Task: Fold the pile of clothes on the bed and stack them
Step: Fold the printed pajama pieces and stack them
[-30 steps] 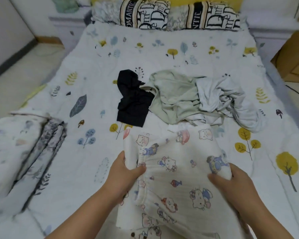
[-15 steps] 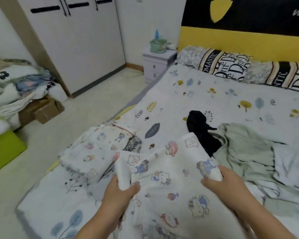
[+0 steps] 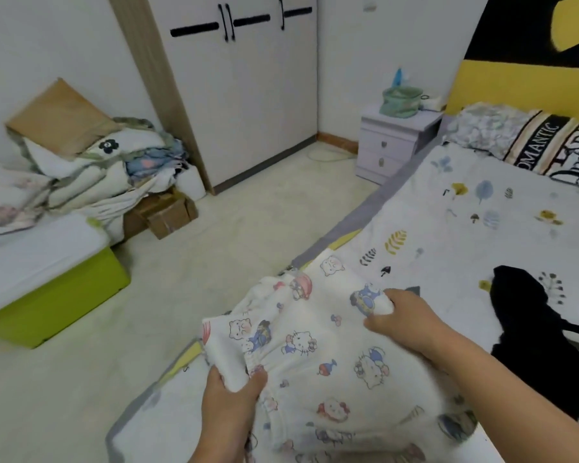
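Left hand (image 3: 229, 394), bottom centre of frame: fingers and thumb curled, pinching a fold of the cartoon-print garment (image 3: 318, 349) at its elastic edge. Forearm runs down out of the lower edge.

Right hand (image 3: 405, 320), right of centre: fingers bunched round the garment's far corner, knuckles up; forearm slants to the lower right corner.

Garment: white with cat and fish prints, stretched between both hands above the near left edge of the bed (image 3: 448, 208), sagging in the middle.

Surroundings: black garment (image 3: 535, 332) lies on the leaf-print bedspread at right, apart from the right hand. Lettered pillow (image 3: 549, 145) at upper right against the yellow headboard (image 3: 515, 85). Nightstand (image 3: 395, 142) beside the bed, green container (image 3: 401, 100) on top. White wardrobe (image 3: 241, 95) top centre. Upper left: heap of bedding (image 3: 107, 172) with cardboard (image 3: 57, 118) over brown boxes (image 3: 168, 212); green-sided box (image 3: 57, 292) at left on the pale floor (image 3: 214, 248).
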`<state>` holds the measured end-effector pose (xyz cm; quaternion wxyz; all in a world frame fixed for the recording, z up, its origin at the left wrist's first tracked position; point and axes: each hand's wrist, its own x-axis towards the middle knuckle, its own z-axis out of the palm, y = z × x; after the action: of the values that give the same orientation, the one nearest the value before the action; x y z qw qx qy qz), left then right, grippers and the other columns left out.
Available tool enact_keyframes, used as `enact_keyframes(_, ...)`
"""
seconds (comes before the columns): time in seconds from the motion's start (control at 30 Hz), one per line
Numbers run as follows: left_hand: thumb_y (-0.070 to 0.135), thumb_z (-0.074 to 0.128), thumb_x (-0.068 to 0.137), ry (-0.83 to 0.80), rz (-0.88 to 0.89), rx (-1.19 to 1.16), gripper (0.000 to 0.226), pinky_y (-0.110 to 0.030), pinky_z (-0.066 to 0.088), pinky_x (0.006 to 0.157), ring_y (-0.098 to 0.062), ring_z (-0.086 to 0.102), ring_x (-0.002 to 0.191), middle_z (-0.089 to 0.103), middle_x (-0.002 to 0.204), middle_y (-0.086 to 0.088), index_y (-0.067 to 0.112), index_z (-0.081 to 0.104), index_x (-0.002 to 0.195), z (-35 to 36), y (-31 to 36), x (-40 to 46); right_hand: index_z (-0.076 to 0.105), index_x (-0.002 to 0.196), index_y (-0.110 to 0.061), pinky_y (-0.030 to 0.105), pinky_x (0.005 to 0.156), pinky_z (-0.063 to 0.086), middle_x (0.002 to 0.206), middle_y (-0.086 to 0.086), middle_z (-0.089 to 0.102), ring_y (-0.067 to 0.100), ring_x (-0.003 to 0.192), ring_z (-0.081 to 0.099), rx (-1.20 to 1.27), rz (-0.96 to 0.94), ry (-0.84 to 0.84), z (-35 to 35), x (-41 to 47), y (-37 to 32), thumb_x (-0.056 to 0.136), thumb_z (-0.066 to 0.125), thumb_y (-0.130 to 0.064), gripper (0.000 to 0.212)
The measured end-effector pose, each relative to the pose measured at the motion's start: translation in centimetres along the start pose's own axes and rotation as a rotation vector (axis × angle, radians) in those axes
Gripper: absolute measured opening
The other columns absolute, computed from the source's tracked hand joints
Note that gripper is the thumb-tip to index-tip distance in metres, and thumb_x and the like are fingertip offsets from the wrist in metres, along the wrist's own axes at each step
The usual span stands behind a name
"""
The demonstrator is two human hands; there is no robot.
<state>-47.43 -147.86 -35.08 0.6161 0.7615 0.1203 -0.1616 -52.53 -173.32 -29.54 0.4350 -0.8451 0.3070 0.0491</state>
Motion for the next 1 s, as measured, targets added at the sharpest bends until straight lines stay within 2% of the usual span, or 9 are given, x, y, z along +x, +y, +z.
enact_keyframes(0.17, 0.015, 0.075, 0.074, 0.080, -0.023, -0.024, 0.043, -0.031, 0.042, 0.067, -0.018, 0.059, 0.085, 0.062, 0.099, -0.003, 0.016, 0.051, 0.110, 0.2, -1.2, 6.3, 0.061, 0.095, -0.013, 0.025, 0.064, 0.043, 0.094, 0.003, 0.063, 0.019, 0.085, 0.058, -0.069, -0.061, -0.056, 3.6, 7.9, -2.0, 0.078, 0.069, -0.020, 0.020)
enact_keyframes(0.47, 0.018, 0.072, 0.078, 0.116, -0.106, 0.055, 0.044, -0.033, 0.047, 0.079, -0.022, 0.059, 0.094, 0.062, 0.109, -0.007, 0.012, 0.052, 0.116, 2.0, -6.5, 14.1, 0.051, 0.089, -0.021, 0.024, 0.057, 0.036, 0.088, -0.002, 0.056, 0.018, 0.080, 0.054, -0.320, -0.094, -0.091, 10.0, 19.0, -1.3, 0.078, 0.068, -0.026, 0.021)
enact_keyframes(0.6, 0.030, 0.079, 0.070, 0.224, -0.230, 0.409, 0.078, -0.036, 0.040, 0.081, -0.030, 0.049, 0.103, 0.052, 0.116, -0.016, -0.001, 0.035, 0.126, 2.1, -7.3, 15.0, 0.044, 0.126, -0.010, 0.037, 0.082, 0.039, 0.123, 0.014, 0.053, 0.032, 0.113, 0.050, -0.820, -0.134, 0.190, 13.2, 18.9, 0.6, 0.082, 0.063, -0.020, 0.049)
enact_keyframes(0.7, 0.024, 0.086, 0.057, 0.395, 0.169, 0.758, 0.097, -0.051, 0.039, 0.094, -0.041, 0.040, 0.121, 0.042, 0.132, -0.026, 0.000, 0.035, 0.136, 2.1, -6.7, 15.1, 0.051, 0.131, 0.000, 0.053, 0.097, 0.041, 0.135, 0.029, 0.046, 0.043, 0.125, 0.046, -0.756, -0.392, 0.415, 15.4, 17.1, 1.4, 0.074, 0.073, -0.012, 0.062)
enact_keyframes(0.8, 0.030, 0.068, 0.066, 0.272, 0.796, 1.041, 0.071, -0.052, 0.026, 0.104, -0.035, 0.036, 0.127, 0.043, 0.138, -0.021, 0.011, 0.047, 0.131, 3.5, -6.6, 15.2, 0.052, 0.130, 0.000, 0.054, 0.096, 0.042, 0.137, 0.027, 0.046, 0.043, 0.126, 0.045, -0.716, -0.498, 0.331, 18.1, 15.3, 2.4, 0.070, 0.078, -0.027, 0.071)
enact_keyframes(0.83, 0.039, 0.055, 0.074, 0.150, 0.865, 1.124, 0.063, -0.048, 0.016, 0.108, -0.033, 0.033, 0.132, 0.042, 0.142, -0.018, 0.015, 0.048, 0.132, 4.1, -6.6, 15.3, 0.042, 0.139, -0.005, 0.052, 0.103, 0.035, 0.146, 0.024, 0.035, 0.040, 0.134, 0.035, -0.730, -0.450, 0.234, 18.8, 14.9, 2.7, 0.078, 0.068, -0.039, 0.074)
enact_keyframes(0.9, 0.054, 0.029, 0.082, -0.091, 0.709, 1.295, 0.068, -0.044, 0.004, 0.110, -0.037, 0.024, 0.140, 0.029, 0.151, -0.017, 0.020, 0.045, 0.138, 4.8, -6.7, 16.0, 0.003, 0.149, -0.017, 0.045, 0.115, 0.005, 0.155, 0.012, -0.007, 0.029, 0.145, -0.002, -0.810, -0.330, 0.057, 19.7, 14.9, 4.1, 0.089, 0.016, -0.061, 0.076)
enact_keyframes(0.93, 0.061, 0.016, 0.082, -0.144, 0.633, 1.364, 0.077, -0.044, -0.007, 0.111, -0.039, 0.005, 0.143, 0.009, 0.155, -0.017, 0.021, 0.032, 0.145, 5.0, -7.1, 16.5, -0.013, 0.146, -0.021, 0.041, 0.114, -0.007, 0.151, 0.007, -0.022, 0.025, 0.144, -0.015, -0.829, -0.309, 0.030, 20.0, 15.1, 5.0, 0.081, -0.007, -0.063, 0.078)
enact_keyframes(1.0, 0.071, -0.003, 0.077, -0.212, 0.530, 1.422, 0.086, -0.042, -0.031, 0.103, -0.032, -0.037, 0.131, -0.034, 0.146, -0.008, 0.027, -0.003, 0.150, 5.2, -8.6, 17.9, -0.023, 0.141, -0.024, 0.038, 0.111, -0.016, 0.147, 0.003, -0.031, 0.022, 0.142, -0.022, -0.847, -0.305, 0.022, 20.5, 15.8, 6.0, 0.071, -0.021, -0.063, 0.080)
